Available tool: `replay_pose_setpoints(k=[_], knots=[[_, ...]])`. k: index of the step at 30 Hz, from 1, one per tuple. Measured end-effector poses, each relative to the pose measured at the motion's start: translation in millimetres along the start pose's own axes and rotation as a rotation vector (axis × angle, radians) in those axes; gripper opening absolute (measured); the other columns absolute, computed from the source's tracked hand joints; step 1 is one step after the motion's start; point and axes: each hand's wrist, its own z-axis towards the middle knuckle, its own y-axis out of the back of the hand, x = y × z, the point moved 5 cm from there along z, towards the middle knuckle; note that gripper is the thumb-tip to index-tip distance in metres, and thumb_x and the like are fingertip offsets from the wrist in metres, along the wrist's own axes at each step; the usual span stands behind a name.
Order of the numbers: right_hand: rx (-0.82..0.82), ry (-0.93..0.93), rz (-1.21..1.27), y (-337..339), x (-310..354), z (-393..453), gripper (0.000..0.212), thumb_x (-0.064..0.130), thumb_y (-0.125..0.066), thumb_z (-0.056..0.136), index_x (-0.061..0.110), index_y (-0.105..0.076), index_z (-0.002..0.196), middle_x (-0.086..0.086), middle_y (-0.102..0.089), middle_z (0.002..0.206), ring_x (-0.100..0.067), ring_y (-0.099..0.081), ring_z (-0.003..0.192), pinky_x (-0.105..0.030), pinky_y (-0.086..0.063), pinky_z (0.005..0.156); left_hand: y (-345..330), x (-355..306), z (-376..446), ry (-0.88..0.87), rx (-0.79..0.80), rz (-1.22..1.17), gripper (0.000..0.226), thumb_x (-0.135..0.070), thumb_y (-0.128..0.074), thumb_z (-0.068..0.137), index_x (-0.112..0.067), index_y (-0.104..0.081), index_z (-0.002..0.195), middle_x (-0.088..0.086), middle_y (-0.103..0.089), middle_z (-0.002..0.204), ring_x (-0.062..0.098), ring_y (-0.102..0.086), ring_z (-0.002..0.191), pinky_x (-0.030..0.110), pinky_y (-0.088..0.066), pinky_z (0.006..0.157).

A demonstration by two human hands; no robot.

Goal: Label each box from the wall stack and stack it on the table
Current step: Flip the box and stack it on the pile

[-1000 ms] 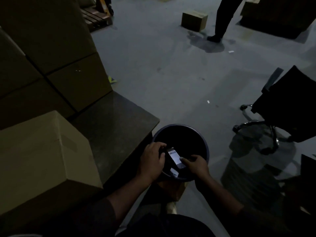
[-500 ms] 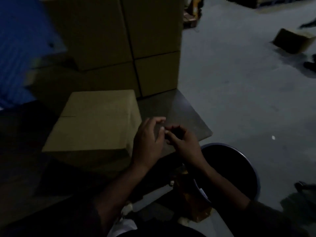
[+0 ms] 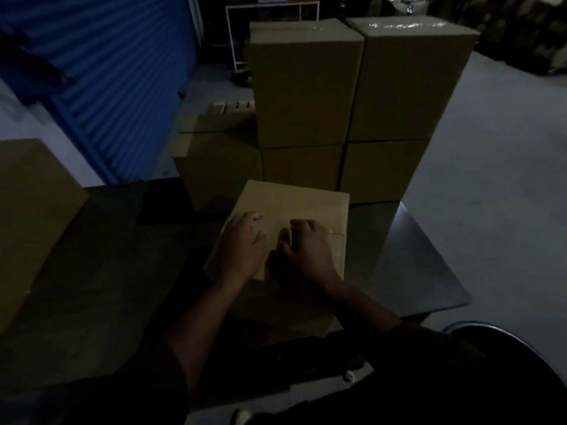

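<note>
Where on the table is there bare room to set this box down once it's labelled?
Two bare patches: the dark tabletop between the box under the hands and the big box at the left edge, and the strip at the table's right corner. Crowded at the back, where stacked boxes stand. Both the left hand and right hand rest on the near box.

The boxes [image 3: 294, 216] are matt brown cardboard; clear glossy tape [image 3: 399, 25] shines on the tallest stack. The table [image 3: 429, 271] looks smooth, faintly sheened. The blue shutter [image 3: 122, 72] is ribbed metal.
</note>
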Motion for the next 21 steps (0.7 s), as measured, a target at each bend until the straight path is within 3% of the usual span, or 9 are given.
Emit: replay_pose_setpoints(k=[3, 7, 13, 17, 19, 21], knots=[[0.058, 0.164, -0.334, -29, 12, 1, 0.067, 0.048, -0.051, 0.097, 0.013, -0.035, 0.153, -0.008, -0.035, 0.159, -0.027, -0.028, 0.147, -0.045, -0.023, 0.119, -10, 13, 7, -0.165, 0.186, 0.221, 0.041, -0.023, -0.053, 0.108, -0.018, -0.058, 0.148, 0.005, -0.054, 0.153, 0.023, -0.045, 0.144, 0.045, -0.037, 0.120], [0.103, 0.175, -0.517, -42, 3, 4, 0.067, 0.050, -0.035, 0.104, 0.014, -0.024, 0.159, -0.005, -0.021, 0.167, -0.021, -0.015, 0.154, -0.045, -0.011, 0.125, -20, 19, 10, -0.288, 0.204, 0.327, 0.042, -0.028, -0.042, 0.112, -0.019, -0.057, 0.150, 0.001, -0.046, 0.162, 0.019, -0.033, 0.154, 0.042, -0.025, 0.126], [-0.010, -0.032, -0.590, -16, -12, -15, 0.071, 0.053, -0.011, 0.100, 0.015, -0.031, 0.157, -0.004, -0.029, 0.164, -0.021, -0.023, 0.152, -0.048, -0.014, 0.123, -6, 27, 18, -0.273, 0.149, 0.286, 0.041, -0.035, -0.048, 0.109, -0.026, -0.058, 0.148, -0.004, -0.044, 0.164, 0.014, -0.029, 0.155, 0.045, -0.013, 0.130], [-0.154, -0.241, -0.542, 2, -22, -34, 0.062, 0.061, -0.028, 0.100, 0.022, -0.042, 0.147, -0.007, -0.035, 0.159, -0.029, -0.023, 0.150, -0.055, -0.021, 0.121, 4, 50, 20, -0.185, 0.178, 0.152, 0.047, -0.042, -0.054, 0.106, -0.026, -0.054, 0.151, -0.003, -0.034, 0.168, 0.020, -0.023, 0.157, 0.045, -0.025, 0.126], [-0.187, -0.361, -0.435, 7, -26, -41, 0.062, 0.065, -0.036, 0.096, 0.025, -0.041, 0.143, -0.014, -0.033, 0.158, -0.035, -0.023, 0.149, -0.056, -0.032, 0.115, 8, 56, 19, -0.134, 0.226, 0.043, 0.051, -0.042, -0.057, 0.105, -0.028, -0.050, 0.154, -0.004, -0.026, 0.172, 0.020, -0.026, 0.156, 0.035, -0.029, 0.119], [-0.205, -0.420, -0.316, 10, -23, -42, 0.064, 0.064, -0.042, 0.094, 0.025, -0.038, 0.144, -0.017, -0.038, 0.154, -0.035, -0.034, 0.144, -0.052, -0.045, 0.105, 14, 61, 16, -0.041, 0.232, -0.047, 0.057, -0.042, -0.063, 0.103, -0.031, -0.048, 0.156, -0.003, -0.018, 0.174, 0.021, -0.029, 0.154, 0.033, -0.033, 0.114]])
